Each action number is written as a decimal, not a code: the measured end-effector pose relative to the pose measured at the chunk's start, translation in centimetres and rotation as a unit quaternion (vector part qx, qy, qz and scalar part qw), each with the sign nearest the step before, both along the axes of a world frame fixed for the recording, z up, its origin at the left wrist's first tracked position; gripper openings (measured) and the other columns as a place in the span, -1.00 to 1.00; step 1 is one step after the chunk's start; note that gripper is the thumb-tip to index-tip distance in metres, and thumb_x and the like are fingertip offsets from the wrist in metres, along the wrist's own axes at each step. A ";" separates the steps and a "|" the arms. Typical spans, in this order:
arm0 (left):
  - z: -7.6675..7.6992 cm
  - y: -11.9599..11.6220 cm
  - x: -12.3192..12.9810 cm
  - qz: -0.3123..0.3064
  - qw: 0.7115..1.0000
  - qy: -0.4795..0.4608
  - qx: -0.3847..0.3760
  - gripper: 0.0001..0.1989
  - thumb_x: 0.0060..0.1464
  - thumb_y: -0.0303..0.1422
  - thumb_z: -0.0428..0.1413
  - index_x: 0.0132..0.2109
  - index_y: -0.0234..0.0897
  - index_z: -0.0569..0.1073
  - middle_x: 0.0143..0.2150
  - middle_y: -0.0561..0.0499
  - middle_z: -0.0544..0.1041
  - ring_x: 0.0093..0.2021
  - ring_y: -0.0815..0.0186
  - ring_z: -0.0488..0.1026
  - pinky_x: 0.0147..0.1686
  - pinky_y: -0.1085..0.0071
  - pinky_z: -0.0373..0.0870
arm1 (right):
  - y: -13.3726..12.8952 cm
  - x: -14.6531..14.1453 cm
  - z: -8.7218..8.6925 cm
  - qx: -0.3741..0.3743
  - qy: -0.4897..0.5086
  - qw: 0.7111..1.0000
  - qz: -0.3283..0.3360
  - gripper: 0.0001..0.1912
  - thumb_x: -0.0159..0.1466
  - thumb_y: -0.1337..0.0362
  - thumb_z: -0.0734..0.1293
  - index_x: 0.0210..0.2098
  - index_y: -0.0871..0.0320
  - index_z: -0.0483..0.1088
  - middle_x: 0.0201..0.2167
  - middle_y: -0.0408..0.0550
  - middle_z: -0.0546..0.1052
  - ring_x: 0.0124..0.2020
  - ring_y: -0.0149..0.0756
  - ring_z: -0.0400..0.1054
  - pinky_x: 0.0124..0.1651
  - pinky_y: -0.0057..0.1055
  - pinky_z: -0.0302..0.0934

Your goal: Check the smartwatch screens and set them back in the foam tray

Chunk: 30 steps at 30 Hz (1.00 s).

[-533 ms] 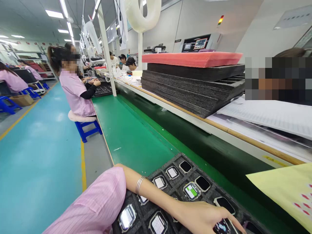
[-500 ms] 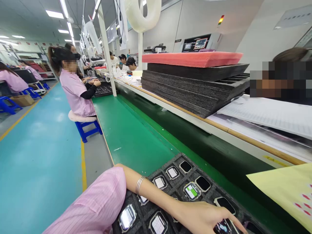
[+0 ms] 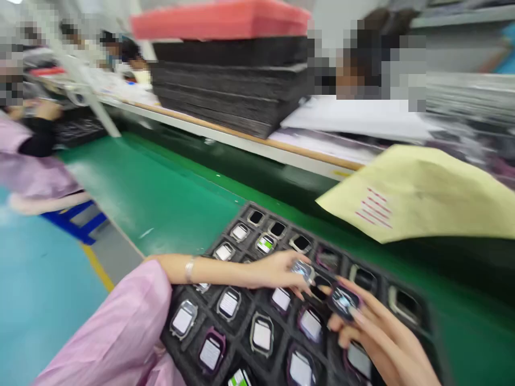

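My left hand reaches over the black foam tray, its fingers closed on a silver smartwatch with a lit screen. Just right of it, my right hand grips a purple-rimmed smartwatch between thumb and fingers, with its lit screen facing up. Both watches are above the tray. Several more watch units sit in the tray's compartments, among them a silver one, a purple one and one with a green and white screen. Motion blur softens the fingertips.
A green bench top runs away to the left. Along the back, a shelf edge carries black foam sheets topped by red foam. Yellow paper hangs at the right. A seated co-worker's pink sleeve shows at left.
My view has swung right and down. My right hand has come into sight with the purple-rimmed watch. My left hand now shows more fully, with a watch in its fingers.
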<state>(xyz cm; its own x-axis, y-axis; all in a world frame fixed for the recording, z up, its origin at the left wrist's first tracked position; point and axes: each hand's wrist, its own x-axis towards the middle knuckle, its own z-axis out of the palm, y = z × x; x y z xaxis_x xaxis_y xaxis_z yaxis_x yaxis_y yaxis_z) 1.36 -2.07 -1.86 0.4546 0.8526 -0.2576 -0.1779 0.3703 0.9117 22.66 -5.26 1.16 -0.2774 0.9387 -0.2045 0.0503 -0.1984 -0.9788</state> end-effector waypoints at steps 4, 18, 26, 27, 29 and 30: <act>1.7 -1.4 0.1 0.007 0.994 -0.071 -0.086 -0.48 -0.13 -0.50 0.13 0.05 -0.41 0.28 -0.28 -0.08 0.54 -0.30 0.27 0.53 -0.20 0.23 0.47 | -0.7 -0.3 -0.1 -0.031 0.070 0.997 -0.015 -0.54 0.19 0.26 0.41 0.06 0.13 0.32 -0.24 0.08 0.52 -0.46 -0.24 0.42 -0.55 -0.40 0.32; 0.9 -1.8 0.4 -0.009 1.000 -0.010 -0.008 -0.54 -0.06 -0.53 0.08 0.05 -0.32 0.28 -0.22 -0.01 0.54 -0.21 0.26 0.54 -0.18 0.26 0.52 | -1.0 0.4 -1.1 -0.007 0.116 0.993 0.007 -0.57 0.22 0.33 0.35 0.09 0.16 0.31 -0.12 0.12 0.54 -0.43 -0.21 0.52 -0.50 -0.40 0.38; 0.6 -1.7 0.3 -0.030 0.999 0.022 0.039 -0.56 -0.03 -0.45 0.14 0.02 -0.28 0.26 -0.26 0.02 0.49 -0.27 0.30 0.50 -0.29 0.36 0.46 | -0.9 0.5 -1.0 -0.001 0.124 0.992 0.022 -0.52 0.27 0.26 0.35 0.16 0.12 0.26 -0.03 0.15 0.49 -0.35 -0.16 0.52 -0.45 -0.35 0.42; 0.5 -1.7 0.3 -0.028 0.997 0.039 0.060 -0.56 -0.04 -0.44 0.16 0.01 -0.28 0.26 -0.24 0.01 0.48 -0.27 0.31 0.49 -0.30 0.39 0.43 | -0.9 0.5 -1.0 0.000 0.128 0.991 0.025 -0.50 0.27 0.25 0.35 0.18 0.11 0.25 -0.01 0.15 0.48 -0.32 -0.15 0.52 -0.44 -0.34 0.43; 0.2 -1.6 0.1 -0.016 0.991 0.077 0.110 -0.58 -0.05 -0.43 0.18 -0.02 -0.28 0.29 -0.21 0.00 0.47 -0.22 0.31 0.45 -0.25 0.39 0.39 | -0.9 0.5 -1.0 0.007 0.130 0.991 0.029 -0.51 0.27 0.25 0.36 0.18 0.09 0.27 -0.02 0.13 0.48 -0.32 -0.17 0.52 -0.43 -0.34 0.44; 0.0 -1.5 0.0 -0.012 0.986 0.096 0.134 -0.61 -0.04 -0.43 0.18 -0.04 -0.29 0.30 -0.19 0.00 0.46 -0.18 0.29 0.43 -0.21 0.39 0.38 | -0.9 0.5 -1.0 0.011 0.127 0.991 0.031 -0.54 0.27 0.25 0.37 0.16 0.09 0.30 -0.06 0.10 0.50 -0.34 -0.18 0.51 -0.43 -0.34 0.43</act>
